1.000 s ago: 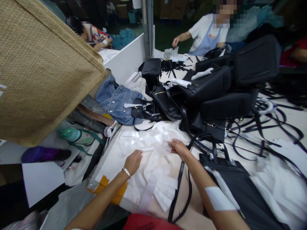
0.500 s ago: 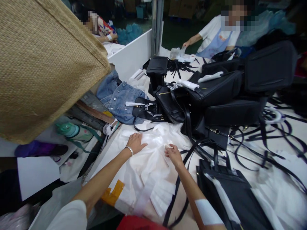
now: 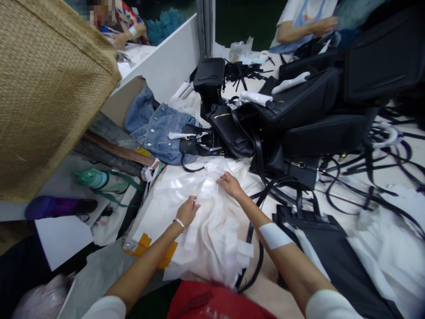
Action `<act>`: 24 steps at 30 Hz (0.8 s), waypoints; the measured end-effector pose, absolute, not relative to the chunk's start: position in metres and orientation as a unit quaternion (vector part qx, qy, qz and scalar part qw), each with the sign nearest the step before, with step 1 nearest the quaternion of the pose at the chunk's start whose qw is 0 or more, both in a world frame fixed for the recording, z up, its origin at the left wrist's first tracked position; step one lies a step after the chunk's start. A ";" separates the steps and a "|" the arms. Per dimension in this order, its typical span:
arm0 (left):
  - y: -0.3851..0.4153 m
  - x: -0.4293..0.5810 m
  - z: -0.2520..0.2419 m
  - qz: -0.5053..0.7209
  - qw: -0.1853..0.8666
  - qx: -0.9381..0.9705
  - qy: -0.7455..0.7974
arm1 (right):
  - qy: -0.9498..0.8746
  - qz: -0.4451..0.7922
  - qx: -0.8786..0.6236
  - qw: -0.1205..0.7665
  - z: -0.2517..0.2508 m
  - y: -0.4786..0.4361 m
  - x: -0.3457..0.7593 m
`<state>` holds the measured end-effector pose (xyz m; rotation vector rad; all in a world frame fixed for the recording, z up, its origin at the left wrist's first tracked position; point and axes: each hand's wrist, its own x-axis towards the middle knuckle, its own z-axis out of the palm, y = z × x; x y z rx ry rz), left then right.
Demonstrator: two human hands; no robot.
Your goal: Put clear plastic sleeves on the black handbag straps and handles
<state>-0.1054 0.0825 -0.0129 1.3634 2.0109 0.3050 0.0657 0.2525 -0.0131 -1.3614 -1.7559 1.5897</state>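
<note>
Thin, wrinkled white sheets [image 3: 212, 226] lie in a soft heap on the table in front of me, partly see-through and shiny near the top. At the upper right of the heap my right hand [image 3: 229, 184] is closed, its fingertips pinching a sheet by a glossy part. Lower and to the left, my left hand [image 3: 187, 211] is closed too, thumb and fingers together on the left part of the sheet. Just right of the heap lies a flat black bag [image 3: 332, 257] with white-wrapped handles. Whether the material is tissue or plastic I cannot tell.
Black bags [image 3: 305, 115] with loose straps are piled at the back right. A denim jacket [image 3: 166, 133] lies back left. Burlap [image 3: 49, 97] hangs at left above a green bottle [image 3: 99, 180] and a purple bottle [image 3: 59, 207]. Two co-workers sit beyond.
My left hand has come back toward me, its spread fingers now closed. My right hand has moved up and left onto the sheet. The sheets' lower part is bunched differently.
</note>
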 end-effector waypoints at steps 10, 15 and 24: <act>0.021 -0.067 0.014 0.112 0.170 0.636 0.744 | -0.737 0.317 -0.596 0.024 0.026 0.070 0.177; 0.027 -0.062 0.000 0.027 0.128 0.655 0.744 | -0.776 0.338 -0.525 -0.088 0.020 0.008 0.157; 0.023 -0.069 0.026 0.116 0.102 0.658 0.737 | -0.741 0.290 -0.595 0.111 0.022 0.021 0.154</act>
